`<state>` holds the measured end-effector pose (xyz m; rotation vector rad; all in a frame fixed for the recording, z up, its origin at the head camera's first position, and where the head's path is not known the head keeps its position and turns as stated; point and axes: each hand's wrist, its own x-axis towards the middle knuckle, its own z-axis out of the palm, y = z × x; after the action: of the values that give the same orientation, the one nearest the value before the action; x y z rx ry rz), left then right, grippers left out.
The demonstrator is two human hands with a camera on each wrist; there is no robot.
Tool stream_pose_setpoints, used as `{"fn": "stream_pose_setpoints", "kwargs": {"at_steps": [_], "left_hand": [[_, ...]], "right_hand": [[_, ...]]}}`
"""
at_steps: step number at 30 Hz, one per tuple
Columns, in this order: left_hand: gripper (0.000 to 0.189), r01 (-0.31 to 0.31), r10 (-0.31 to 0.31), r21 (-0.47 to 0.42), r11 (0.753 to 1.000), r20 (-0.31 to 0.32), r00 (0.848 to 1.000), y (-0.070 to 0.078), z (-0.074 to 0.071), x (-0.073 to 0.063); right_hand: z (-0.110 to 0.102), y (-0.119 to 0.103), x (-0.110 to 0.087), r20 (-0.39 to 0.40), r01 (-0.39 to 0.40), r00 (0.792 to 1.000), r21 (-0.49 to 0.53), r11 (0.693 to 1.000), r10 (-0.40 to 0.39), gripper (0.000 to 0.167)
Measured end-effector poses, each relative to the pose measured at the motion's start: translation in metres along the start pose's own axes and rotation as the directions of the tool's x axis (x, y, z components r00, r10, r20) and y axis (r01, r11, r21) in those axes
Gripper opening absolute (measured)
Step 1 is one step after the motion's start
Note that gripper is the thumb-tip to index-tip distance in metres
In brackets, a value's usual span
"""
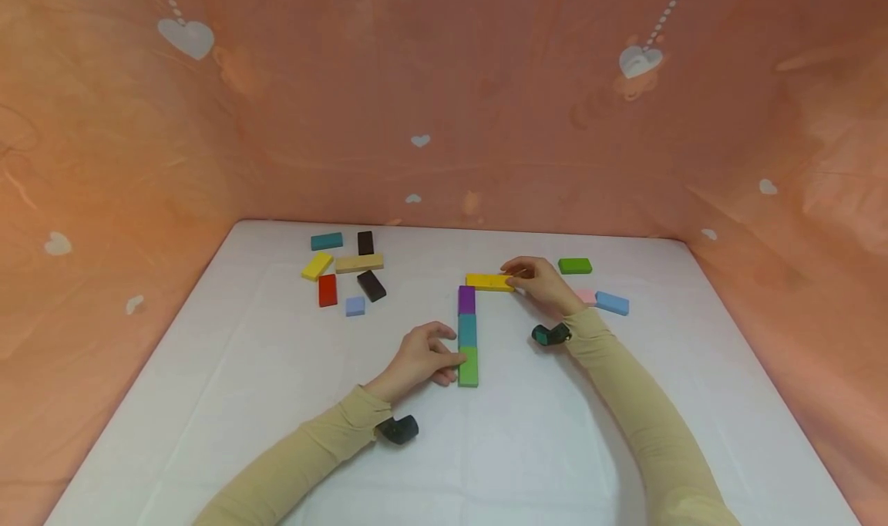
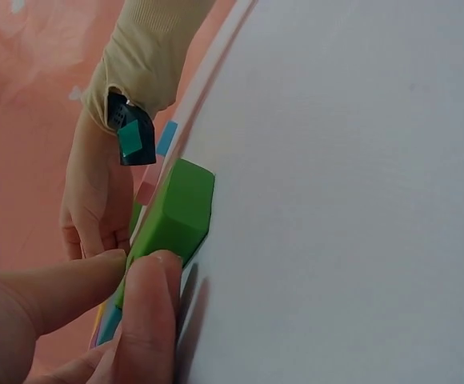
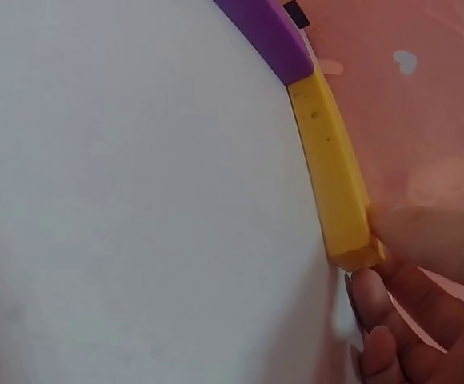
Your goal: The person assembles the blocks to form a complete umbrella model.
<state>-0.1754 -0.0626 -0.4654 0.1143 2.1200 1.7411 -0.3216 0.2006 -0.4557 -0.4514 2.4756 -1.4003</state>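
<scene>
In the head view my left hand [image 1: 419, 356] is at the green block [image 1: 468, 368], the near end of an upright row. Its thumb and a finger pinch that block, seen closer in the left wrist view. Above it in line lie a teal block [image 1: 468, 331] and a purple block [image 1: 467, 300]. My right hand [image 1: 544, 281] pinches the right end of a yellow block [image 1: 486, 282], which lies crosswise at the row's far end. One corner of the yellow block meets the purple block [image 3: 272, 36] in the right wrist view.
To the left lie several loose blocks, among them a red block [image 1: 327, 290], a beige block [image 1: 359, 263] and a small lavender block [image 1: 355, 306]. Right of the right hand are another green block [image 1: 575, 266], a pink block [image 1: 586, 297] and a blue block [image 1: 613, 303]. Patterned fabric [image 1: 444, 86] surrounds the white table.
</scene>
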Motion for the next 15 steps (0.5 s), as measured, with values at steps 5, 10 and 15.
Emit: {"fn": "stream_pose_setpoints", "kwargs": {"at_steps": [5, 10, 15], "left_hand": [[0.044, -0.003, 0.003, -0.017, 1.000, 0.008, 1.000, 0.001, -0.004, -0.004], [0.044, -0.017, 0.017, -0.023, 1.000, -0.001, 1.000, 0.006, -0.016, -0.004], [0.045, -0.053, 0.051, -0.022, 0.998, -0.066, 0.996, 0.019, -0.040, 0.001]], "right_hand": [[0.000, 0.001, 0.000, 0.005, -0.001, 1.000, 0.005, 1.000, 0.001, 0.026], [0.000, 0.002, 0.000, 0.005, 0.001, 1.000, 0.012, 1.000, -0.002, 0.026], [0.001, 0.000, -0.001, 0.003, 0.016, 1.000, 0.007, 1.000, -0.016, 0.024]]}}
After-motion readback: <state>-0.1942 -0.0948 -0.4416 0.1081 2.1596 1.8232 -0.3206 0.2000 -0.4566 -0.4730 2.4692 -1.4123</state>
